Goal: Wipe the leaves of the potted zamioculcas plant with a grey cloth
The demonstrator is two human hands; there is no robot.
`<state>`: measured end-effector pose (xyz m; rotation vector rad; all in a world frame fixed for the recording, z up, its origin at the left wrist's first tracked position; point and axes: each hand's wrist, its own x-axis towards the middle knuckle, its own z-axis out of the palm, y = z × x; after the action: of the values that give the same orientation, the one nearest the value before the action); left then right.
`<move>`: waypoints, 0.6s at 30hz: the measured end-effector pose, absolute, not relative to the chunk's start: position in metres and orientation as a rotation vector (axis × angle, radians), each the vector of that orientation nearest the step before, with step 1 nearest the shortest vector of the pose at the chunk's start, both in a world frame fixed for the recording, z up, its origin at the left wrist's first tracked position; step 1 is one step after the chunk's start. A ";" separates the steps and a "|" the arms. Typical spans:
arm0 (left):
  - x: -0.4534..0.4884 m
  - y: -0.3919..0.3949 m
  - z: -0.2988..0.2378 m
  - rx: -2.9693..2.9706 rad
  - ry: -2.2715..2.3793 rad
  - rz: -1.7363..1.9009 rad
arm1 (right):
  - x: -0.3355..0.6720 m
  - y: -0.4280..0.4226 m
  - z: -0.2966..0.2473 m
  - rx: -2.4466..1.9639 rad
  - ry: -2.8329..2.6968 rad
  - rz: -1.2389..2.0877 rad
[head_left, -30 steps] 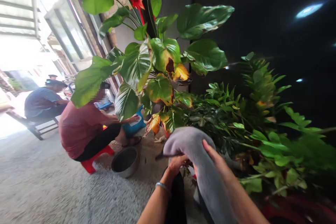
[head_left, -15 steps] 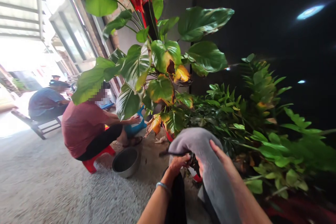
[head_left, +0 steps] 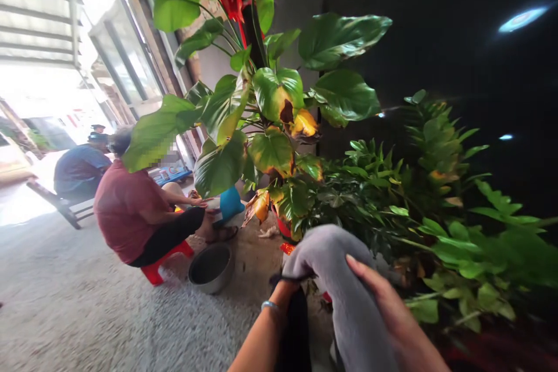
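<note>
A grey cloth [head_left: 335, 270] is draped over my hands at the bottom centre. My right hand [head_left: 383, 305] lies along its right side, fingers pressed onto the fabric and gripping it. My left hand [head_left: 291, 289] reaches up under the cloth's left edge; its fingers are hidden by the fabric, and a bracelet [head_left: 270, 304] sits on the wrist. A dark cloth [head_left: 296, 331] hangs below my left forearm. Just beyond the cloth stands a big-leaved plant [head_left: 261, 122] with yellowing leaves.
A person in a red shirt [head_left: 131, 212] squats on a red stool [head_left: 163, 261] at the left, beside a metal bowl [head_left: 211, 267] and a blue container [head_left: 229, 203]. Another person sits on a bench [head_left: 65, 209] behind. Low green shrubs [head_left: 436, 209] fill the right.
The grey cloth and both hands have dropped lower and shifted right in view. My left hand has slid under the cloth. The squatting person has drawn a hand back from the blue container.
</note>
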<state>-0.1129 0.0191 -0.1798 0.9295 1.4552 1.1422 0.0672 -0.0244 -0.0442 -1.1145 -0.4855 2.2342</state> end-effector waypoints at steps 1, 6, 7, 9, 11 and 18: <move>-0.112 0.019 -0.178 0.930 1.449 1.133 | 0.065 -0.016 -0.036 -1.087 -0.508 2.223; -0.111 0.021 -0.176 0.863 1.360 1.158 | 0.058 -0.003 -0.055 -1.192 -0.279 2.102; -0.112 0.022 -0.177 0.853 1.352 1.167 | 0.061 -0.009 -0.068 -1.240 -0.248 2.082; -0.115 0.024 -0.180 0.836 1.341 1.181 | 0.070 -0.026 -0.089 -1.307 -0.255 2.066; -0.116 0.026 -0.182 0.820 1.335 1.194 | 0.082 -0.039 -0.096 -1.292 -0.325 2.058; -0.111 0.025 -0.180 0.810 1.315 1.194 | 0.078 -0.001 -0.031 -1.010 -0.405 2.114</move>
<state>-0.1108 0.0252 -0.1796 0.8102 1.3152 1.1945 0.0782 -0.0010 -0.0314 -1.0102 -0.4054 2.1139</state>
